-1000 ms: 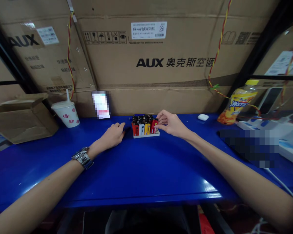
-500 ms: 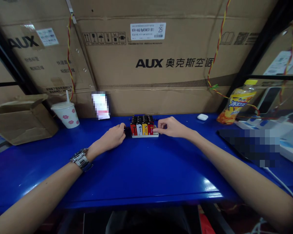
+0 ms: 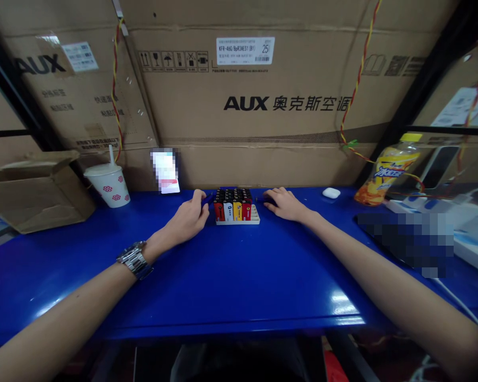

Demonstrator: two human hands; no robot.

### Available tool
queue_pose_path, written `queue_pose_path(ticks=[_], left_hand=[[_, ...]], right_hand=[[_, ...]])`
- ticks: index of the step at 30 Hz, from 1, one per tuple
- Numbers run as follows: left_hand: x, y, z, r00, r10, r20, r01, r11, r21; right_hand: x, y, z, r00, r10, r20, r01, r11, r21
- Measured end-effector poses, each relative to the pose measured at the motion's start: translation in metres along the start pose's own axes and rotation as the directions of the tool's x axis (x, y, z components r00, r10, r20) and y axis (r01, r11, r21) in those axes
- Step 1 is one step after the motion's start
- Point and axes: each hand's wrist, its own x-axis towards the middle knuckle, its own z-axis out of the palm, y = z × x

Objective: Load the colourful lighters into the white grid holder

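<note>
Near the back of the blue table, several lighters [image 3: 233, 204] stand upright in rows in a white tray [image 3: 239, 222]. Red, white and yellow ones form the front row, and bare slots [image 3: 255, 213] show at the tray's right end. Left of the tray, my left hand [image 3: 190, 215] is curled, thumb and forefinger around what looks like a dark blue lighter [image 3: 207, 200], partly hidden. My right hand [image 3: 286, 203] rests palm down to the right of the tray, fingers stretched out and holding nothing visible. A small dark end [image 3: 258, 199] shows beside its fingertips.
A lidded cup with straw [image 3: 110, 184], an open cardboard box [image 3: 35, 193] and a propped phone [image 3: 166, 171] stand at left. On the right are a white earbud case [image 3: 331, 193], a drink bottle [image 3: 388, 170] and a dark flat object [image 3: 402, 241]. Large cartons [image 3: 263, 132] back the table.
My right hand has let go at the tray's right end and moved slightly right, its fingers spreading flat. My left hand's fingers have shifted up and back, away from the tray's front corner.
</note>
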Motion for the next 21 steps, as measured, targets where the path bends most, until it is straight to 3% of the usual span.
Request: queue_pose_path(ticks=[4, 6, 10, 14, 17, 21], left_hand=[[-0.002, 0.005, -0.005, 0.991, 0.032, -0.130, -0.033, 0.999, -0.003], [-0.003, 0.007, -0.008, 0.981, 0.064, -0.183, -0.066, 0.998, -0.001], [-0.004, 0.012, -0.011, 0.964, 0.070, -0.255, -0.081, 0.996, -0.033], [-0.004, 0.016, -0.010, 0.959, 0.039, -0.280, -0.061, 0.996, -0.068], [-0.003, 0.017, -0.008, 0.962, 0.024, -0.271, -0.052, 0.994, -0.096], [-0.003, 0.017, -0.008, 0.977, -0.006, -0.213, -0.017, 0.994, -0.107]], right_hand=[[-0.005, -0.004, -0.005, 0.990, 0.139, 0.040, -0.136, 0.989, -0.060], [-0.006, -0.002, -0.004, 0.989, 0.145, 0.044, -0.143, 0.989, -0.041], [-0.005, 0.000, -0.007, 0.987, 0.087, -0.134, -0.056, 0.974, 0.221], [-0.004, -0.001, -0.017, 0.922, 0.167, -0.348, 0.028, 0.870, 0.492], [-0.003, -0.002, -0.020, 0.900, 0.242, -0.362, 0.048, 0.771, 0.635], [-0.002, -0.004, -0.016, 0.903, 0.250, -0.348, 0.076, 0.706, 0.704]])
